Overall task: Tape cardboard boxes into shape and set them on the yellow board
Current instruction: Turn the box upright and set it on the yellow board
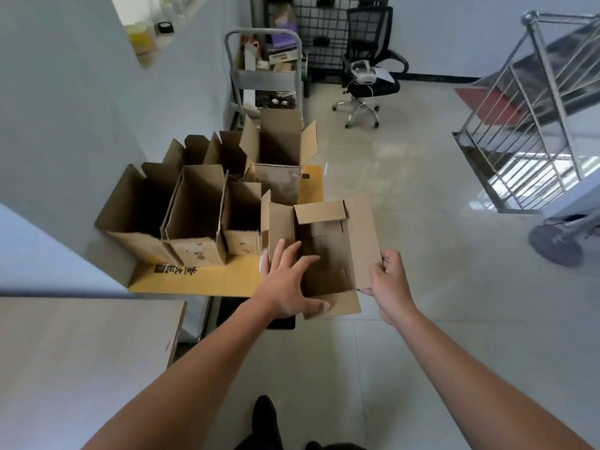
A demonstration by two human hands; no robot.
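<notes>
So the cardboard box (324, 254) in hand is up in front of the person, top open and flaps sticking out. It sits just past the right edge of the yellow board (201, 280), right beside the finished boxes (194, 216) lined up there. I can't tell if it's resting on anything.

The left hand (285, 280) lies on the box's left wall with the fingers spread and pretty much straight, and the thumb is flat against the near flap. The right hand (388, 284) pinches the edge of the right flap between thumb and curled fingers.

Handling-wise, I'd guess it's light and empty. The walls look stiff enough, but the flaps are floppy and will fold at the creases. Better to hold it by two opposite walls low down than by a flap edge, or it'll skew out of square.

As for writing, there's a black printed mark and some characters (177, 271) on the board's near edge, upside down to the camera, and I can't read them. A few box fronts have scribbled marks (198, 253) that are too blurry to make out.
</notes>
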